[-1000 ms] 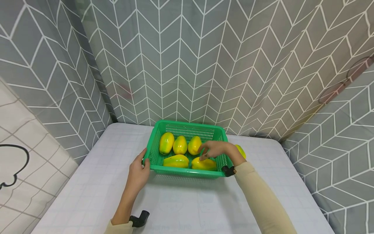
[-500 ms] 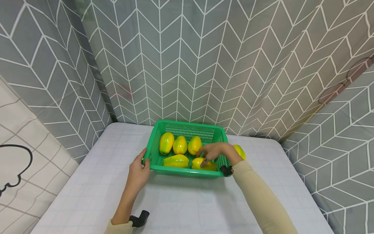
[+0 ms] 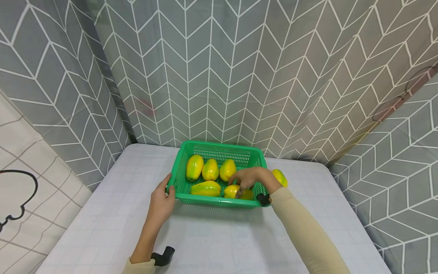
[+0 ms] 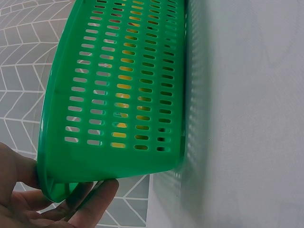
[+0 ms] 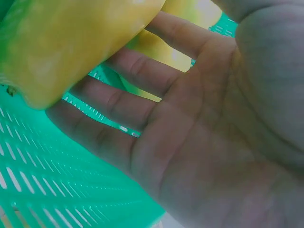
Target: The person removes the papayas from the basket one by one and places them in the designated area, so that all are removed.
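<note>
In the head view, a green plastic basket [image 3: 219, 201] with slotted walls holds several yellow-green papayas. The left hand [image 3: 162, 201] grips the basket's left end, its thumb and fingers around the rim, as the left wrist view also shows. Inside the basket, the right hand [image 3: 248, 177] is on the front-right papaya [image 3: 232, 191], thumb across its near side and fingers behind it. The right wrist view has that papaya [image 5: 71, 42] against the fingertips; the thumb's tip is out of that view. Left of it lies another papaya [image 3: 206, 188].
Three papayas stand along the back of the basket, among them the leftmost papaya [image 3: 195, 167]. One more papaya [image 3: 280, 177] lies outside, right of the basket, partly behind the right forearm. A white cloth covers the table [image 3: 212, 243]; patterned grey curtains [image 3: 212, 76] hang behind it.
The right hand has lowered slightly onto the front-right papaya, its thumb moving right and down across the fruit. The left hand and the basket stay where they were.
</note>
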`<state>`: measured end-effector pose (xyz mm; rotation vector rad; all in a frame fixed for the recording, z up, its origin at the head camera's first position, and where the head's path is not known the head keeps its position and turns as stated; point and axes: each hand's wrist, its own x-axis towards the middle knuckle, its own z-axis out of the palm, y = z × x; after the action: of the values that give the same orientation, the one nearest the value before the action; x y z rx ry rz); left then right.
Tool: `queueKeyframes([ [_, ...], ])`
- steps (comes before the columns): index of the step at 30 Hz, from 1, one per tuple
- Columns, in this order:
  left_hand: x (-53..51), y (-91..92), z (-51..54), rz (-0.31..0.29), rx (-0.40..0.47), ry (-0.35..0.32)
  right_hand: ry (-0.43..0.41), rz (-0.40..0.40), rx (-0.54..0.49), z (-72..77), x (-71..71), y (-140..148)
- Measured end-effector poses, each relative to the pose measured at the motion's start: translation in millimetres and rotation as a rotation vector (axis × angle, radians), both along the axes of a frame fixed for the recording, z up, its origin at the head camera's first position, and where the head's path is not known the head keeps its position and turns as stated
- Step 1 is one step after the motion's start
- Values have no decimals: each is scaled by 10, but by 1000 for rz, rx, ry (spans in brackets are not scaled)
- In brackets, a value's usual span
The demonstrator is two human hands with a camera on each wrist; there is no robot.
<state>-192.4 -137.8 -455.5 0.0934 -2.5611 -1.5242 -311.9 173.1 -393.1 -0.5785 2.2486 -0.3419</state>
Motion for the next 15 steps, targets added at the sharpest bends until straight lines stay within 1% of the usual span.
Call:
queueKeyframes([
  [5, 15, -1, 13, 1, 5, 8, 2, 19, 3, -36, -23, -30],
  [8, 5, 1, 6, 3, 2, 11, 1, 30, 5, -51, -34, -40],
  [15, -21, 6, -23, 8, 1, 19, -4, 15, 7, -50, -45, -39],
])
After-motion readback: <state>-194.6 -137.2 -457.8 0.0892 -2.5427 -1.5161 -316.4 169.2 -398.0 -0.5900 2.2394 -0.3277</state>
